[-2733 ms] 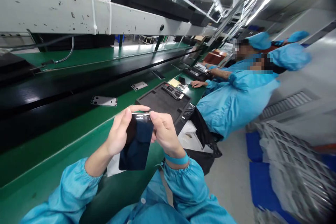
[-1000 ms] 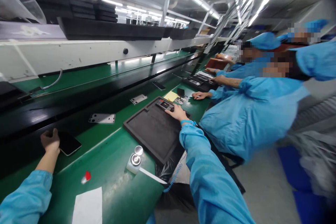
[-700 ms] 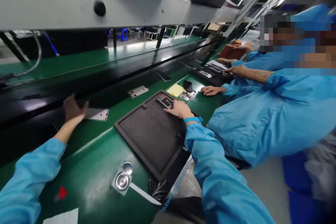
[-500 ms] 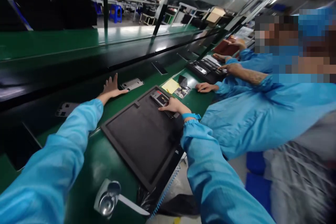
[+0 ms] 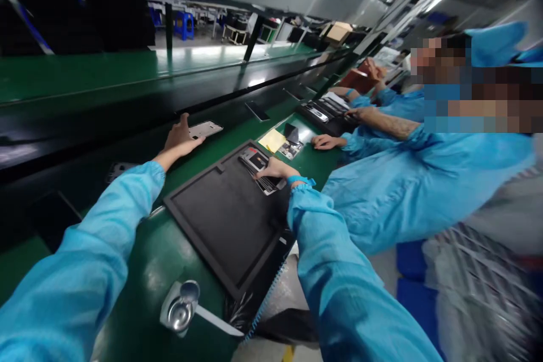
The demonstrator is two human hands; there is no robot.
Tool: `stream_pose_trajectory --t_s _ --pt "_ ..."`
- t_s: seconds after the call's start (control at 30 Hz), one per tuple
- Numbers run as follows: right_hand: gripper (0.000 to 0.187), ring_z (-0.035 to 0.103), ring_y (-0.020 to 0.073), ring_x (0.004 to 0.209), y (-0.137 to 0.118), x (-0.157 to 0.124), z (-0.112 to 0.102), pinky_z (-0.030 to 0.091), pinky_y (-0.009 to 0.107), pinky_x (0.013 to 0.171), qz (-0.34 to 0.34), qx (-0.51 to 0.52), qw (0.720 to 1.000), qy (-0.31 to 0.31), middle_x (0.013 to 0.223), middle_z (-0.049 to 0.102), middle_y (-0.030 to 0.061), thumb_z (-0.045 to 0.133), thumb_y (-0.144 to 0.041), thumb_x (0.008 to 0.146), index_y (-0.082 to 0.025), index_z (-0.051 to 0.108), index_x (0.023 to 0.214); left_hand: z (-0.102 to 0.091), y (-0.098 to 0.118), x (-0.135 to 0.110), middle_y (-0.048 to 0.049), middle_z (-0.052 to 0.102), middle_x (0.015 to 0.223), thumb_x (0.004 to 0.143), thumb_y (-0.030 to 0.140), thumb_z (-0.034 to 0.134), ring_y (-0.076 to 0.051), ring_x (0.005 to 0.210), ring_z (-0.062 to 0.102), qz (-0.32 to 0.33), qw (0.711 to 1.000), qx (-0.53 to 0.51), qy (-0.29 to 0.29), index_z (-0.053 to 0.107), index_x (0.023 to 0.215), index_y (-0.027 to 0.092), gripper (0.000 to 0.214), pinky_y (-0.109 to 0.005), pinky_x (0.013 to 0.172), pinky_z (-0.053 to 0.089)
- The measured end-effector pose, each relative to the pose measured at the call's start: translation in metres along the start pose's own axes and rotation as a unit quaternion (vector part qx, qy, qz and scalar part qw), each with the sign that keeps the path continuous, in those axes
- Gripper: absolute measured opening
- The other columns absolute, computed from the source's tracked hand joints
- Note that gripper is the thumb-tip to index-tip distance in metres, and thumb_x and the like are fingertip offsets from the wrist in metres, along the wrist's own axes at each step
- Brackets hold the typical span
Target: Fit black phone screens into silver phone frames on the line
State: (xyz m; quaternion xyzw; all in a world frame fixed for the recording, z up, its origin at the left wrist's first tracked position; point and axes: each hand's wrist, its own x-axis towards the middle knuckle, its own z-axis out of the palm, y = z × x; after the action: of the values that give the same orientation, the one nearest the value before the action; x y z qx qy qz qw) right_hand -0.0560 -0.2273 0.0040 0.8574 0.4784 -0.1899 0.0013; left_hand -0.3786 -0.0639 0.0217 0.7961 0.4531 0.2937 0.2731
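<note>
While the left hand has its thumb against the near edge of a pale phone-sized plate, fingers spread, the right hand has its thumb on a stack of similar parts inside the black tray, fingertips hidden. Can't tell if either is really clamped on. Looks to me like a pick-up step, so next I'd say it calls for a firm edge grip on the plate while steadying that fanned stack. Farther out there's a yellow sheet. No brand or writing I can read; the stack's red mark is too small.
</note>
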Motion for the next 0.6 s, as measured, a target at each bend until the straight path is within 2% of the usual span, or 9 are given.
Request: stream_pose_trajectory --t_s 0.07,0.13,0.2,0.27,0.37,0.43,0.53,0.6 --pt "0.053 0.08 0.029 0.096 -0.007 -0.004 -0.002 0.064 0.035 0.083 -0.002 0.004 1.0 0.001 0.103 0.082 0.0117 0.098 -0.045 0.068 -0.013 0.076 0.106 -0.041 -0.003 -0.037 -0.0265 0.067 0.14 0.079 0.056 0.092 -0.049 0.127 0.067 -0.009 0.999 -0.008 0.04 0.056 0.152 0.02 0.089 -0.063 0.105 0.054" --pt "0.052 0.08 0.0318 0.098 -0.017 -0.011 -0.004 0.065 0.038 0.084 0.005 -0.001 1.0 0.015 0.102 0.082 0.0132 0.099 -0.043 0.066 -0.013 0.078 0.102 -0.083 -0.01 -0.085 -0.0219 0.073 0.127 0.071 0.056 0.096 -0.045 0.117 0.072 -0.005 0.996 -0.036 0.076 0.05 0.153 0.023 0.099 -0.058 0.102 0.056" --pt "0.062 0.079 0.0364 0.106 -0.027 -0.023 -0.003 0.064 0.041 0.088 0.015 -0.009 0.999 0.041 0.112 0.081 0.0187 0.099 -0.042 0.063 -0.01 0.077 0.112 -0.12 -0.019 -0.141 -0.0167 0.076 0.114 0.063 0.057 0.098 -0.04 0.109 0.075 0.001 0.986 -0.109 0.128 0.047 0.149 0.022 0.106 -0.054 0.1 0.057" --pt "0.073 0.077 0.0396 0.114 -0.035 -0.041 -0.002 0.063 0.044 0.091 0.022 -0.014 0.997 0.07 0.124 0.077 0.0249 0.097 -0.043 0.066 -0.008 0.072 0.125 -0.148 -0.031 -0.197 -0.0122 0.075 0.105 0.058 0.062 0.097 -0.036 0.099 0.076 -0.012 0.978 -0.13 0.165 0.045 0.142 0.021 0.107 -0.051 0.095 0.058" --pt "0.078 0.076 0.0416 0.118 -0.041 -0.073 0.0 0.062 0.045 0.091 0.025 -0.019 0.994 0.105 0.131 0.074 0.0304 0.093 -0.046 0.074 -0.006 0.065 0.135 -0.175 -0.049 -0.27 -0.0047 0.073 0.094 0.054 0.056 0.099 -0.03 0.091 0.075 -0.056 0.947 -0.211 0.234 0.043 0.132 0.023 0.102 -0.043 0.086 0.058" --pt "0.075 0.076 0.0401 0.116 -0.045 -0.095 0.002 0.061 0.043 0.091 0.01 -0.021 0.993 0.116 0.131 0.074 0.0287 0.09 -0.049 0.078 -0.009 0.063 0.135 -0.187 -0.058 -0.305 -0.0019 0.072 0.092 0.054 0.048 0.101 -0.026 0.09 0.074 -0.082 0.915 -0.269 0.288 0.045 0.128 0.025 0.096 -0.038 0.081 0.058" --pt "0.064 0.077 0.0342 0.111 -0.064 -0.123 0.015 0.059 0.036 0.088 -0.044 -0.021 0.993 0.105 0.125 0.077 0.0204 0.088 -0.053 0.081 -0.014 0.065 0.127 -0.197 -0.064 -0.333 0.0011 0.071 0.097 0.051 0.032 0.106 -0.02 0.09 0.072 -0.085 0.845 -0.38 0.367 0.051 0.12 0.028 0.089 -0.031 0.08 0.058" --pt "0.059 0.077 0.0307 0.106 -0.086 -0.138 0.034 0.058 0.033 0.085 -0.086 -0.018 0.992 0.085 0.118 0.079 0.0147 0.09 -0.054 0.079 -0.017 0.067 0.12 -0.199 -0.063 -0.34 0.0027 0.07 0.099 0.052 0.035 0.107 -0.018 0.09 0.073 -0.073 0.796 -0.463 0.382 0.053 0.118 0.03 0.085 -0.028 0.08 0.059"
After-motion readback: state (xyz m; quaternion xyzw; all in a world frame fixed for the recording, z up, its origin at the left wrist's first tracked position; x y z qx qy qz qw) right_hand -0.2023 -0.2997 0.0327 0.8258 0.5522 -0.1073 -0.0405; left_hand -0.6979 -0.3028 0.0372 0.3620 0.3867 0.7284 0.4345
